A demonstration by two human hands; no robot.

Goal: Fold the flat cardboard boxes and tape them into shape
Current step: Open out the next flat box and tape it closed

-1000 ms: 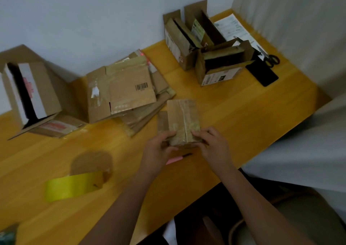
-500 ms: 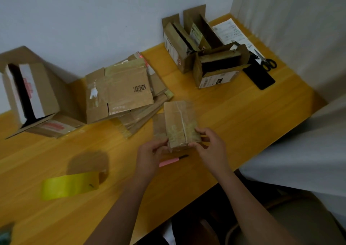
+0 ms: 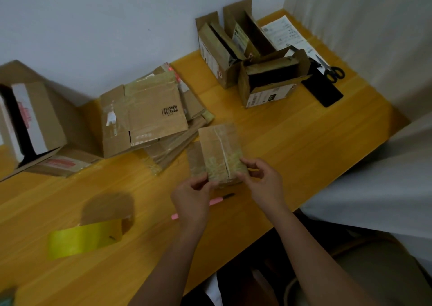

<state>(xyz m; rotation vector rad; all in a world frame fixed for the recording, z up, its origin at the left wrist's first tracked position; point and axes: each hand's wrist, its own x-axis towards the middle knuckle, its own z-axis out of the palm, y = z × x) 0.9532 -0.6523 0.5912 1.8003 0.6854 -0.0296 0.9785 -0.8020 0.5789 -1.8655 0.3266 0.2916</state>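
- Far left on the table [image 3: 292, 142], a large open box [image 3: 35, 123] lies on its side against the wall, shaped but with its flaps loose.
- Nearer the front edge sits a roll of yellow tape [image 3: 86, 238], untouched and well apart from both hands.
- Behind it, a stack of flat cardboard boxes [image 3: 149, 116] waits; by its look, much folding is left.
- At centre, the left hand [image 3: 191, 200] pinches the near left corner of a small taped box [image 3: 221, 154], fingers curled round its edge.
- That box is held just above the table, a tape seam running down its top face; it seems nearly finished.
- A pink pen [image 3: 217, 201] lies beneath the hands.
- The right hand [image 3: 261, 182] pinches the box's near right corner between thumb and fingertips.
- Far right, two formed boxes [image 3: 252, 65] stand open-topped near the wall, with scissors [image 3: 332, 71] beside them.
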